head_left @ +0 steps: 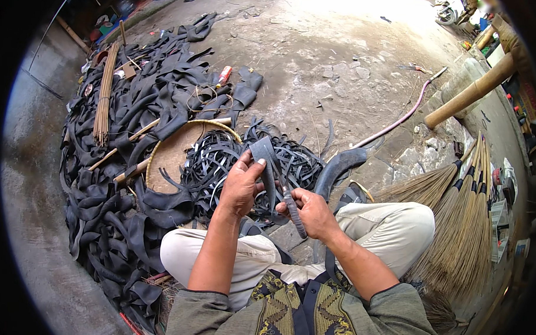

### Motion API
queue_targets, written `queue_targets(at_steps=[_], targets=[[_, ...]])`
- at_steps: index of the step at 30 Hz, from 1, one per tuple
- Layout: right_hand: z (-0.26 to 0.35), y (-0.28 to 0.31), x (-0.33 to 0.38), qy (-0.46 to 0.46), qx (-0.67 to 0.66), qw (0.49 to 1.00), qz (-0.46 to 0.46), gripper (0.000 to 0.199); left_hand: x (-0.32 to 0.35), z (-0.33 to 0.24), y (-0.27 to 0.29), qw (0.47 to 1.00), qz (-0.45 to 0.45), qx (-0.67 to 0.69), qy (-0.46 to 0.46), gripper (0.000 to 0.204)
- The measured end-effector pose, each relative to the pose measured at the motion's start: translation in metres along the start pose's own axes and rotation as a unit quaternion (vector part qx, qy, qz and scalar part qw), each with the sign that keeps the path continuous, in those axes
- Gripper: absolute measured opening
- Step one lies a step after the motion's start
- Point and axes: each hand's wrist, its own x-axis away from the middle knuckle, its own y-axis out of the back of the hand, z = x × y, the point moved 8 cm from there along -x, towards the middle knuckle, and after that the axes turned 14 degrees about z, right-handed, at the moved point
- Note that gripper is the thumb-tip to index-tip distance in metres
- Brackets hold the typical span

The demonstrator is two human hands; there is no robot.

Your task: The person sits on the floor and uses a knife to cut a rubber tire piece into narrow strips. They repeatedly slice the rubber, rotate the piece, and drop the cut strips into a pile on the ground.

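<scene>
In front of my crossed legs, my left hand [238, 189] pinches a flat piece of black rubber [261, 148] between thumb and fingers. The rest of that rubber hangs down beside the fingers. My right hand [316, 215] is closed around the dark, wrapped handle of a knife [294, 213]. Its blade points up and away from me, close against the rubber; whether it cuts into it I cannot tell. Below and beyond both hands lies a tangled heap of thin black rubber strips [212, 162], partly over a round tray with a yellowish rim [156, 149].
Large scraps of black rubber [134, 109] pile up at the left, with a bundle of thin sticks [107, 94] on top. A thick black tube [339, 167] lies beyond my right knee, near a pinkish hose [399, 122]. Several brooms [455, 221] lean at the right, below a bamboo pole [471, 92].
</scene>
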Motion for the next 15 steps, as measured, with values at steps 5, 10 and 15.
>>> queue_targets(at_steps=[5, 10, 15], targets=[[0.013, 0.007, 0.002, 0.005, 0.116, 0.992, -0.042, 0.059, 0.004, 0.003, 0.005, 0.999, -0.027, -0.04, 0.01, 0.049], [0.034, 0.016, 0.008, 0.019, 0.172, 0.981, -0.09, 0.058, 0.001, 0.002, -0.011, 0.999, 0.024, -0.035, 0.0, 0.055], [0.053, 0.018, 0.012, 0.028, 0.138, 0.988, -0.06, 0.049, 0.001, -0.013, -0.018, 0.999, 0.025, -0.033, -0.008, 0.049]])
